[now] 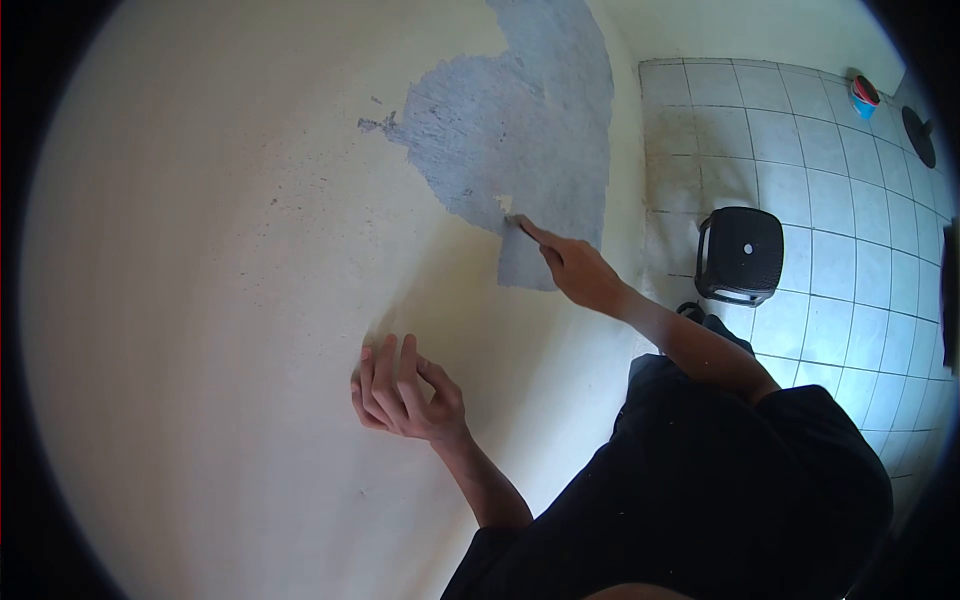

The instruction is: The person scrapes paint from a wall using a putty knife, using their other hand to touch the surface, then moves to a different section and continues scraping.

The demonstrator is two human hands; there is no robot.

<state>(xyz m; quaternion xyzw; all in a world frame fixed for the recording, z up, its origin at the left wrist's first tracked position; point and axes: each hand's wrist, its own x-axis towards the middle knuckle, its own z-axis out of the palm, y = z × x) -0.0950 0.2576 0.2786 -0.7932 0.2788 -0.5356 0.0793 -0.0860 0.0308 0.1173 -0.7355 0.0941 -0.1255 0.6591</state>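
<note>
My right hand (580,270) is closed round the handle of a scraper (528,230). The tool's tip touches the wall at the lower edge of a bare grey patch (540,150), just below a small leftover fleck of paint. My left hand (405,390) rests with its fingertips against the cream painted wall (250,400), lower and to the left of the patch. Its fingers are bent and spread a little, and nothing shows in them. The scraper's blade is small and partly hard to make out.
A black stool (745,255) stands on the white tiled floor (820,250) at the right. Farther back are a blue and red container (864,97) and a dark round object (918,137). Small dark specks mark the wall at the left.
</note>
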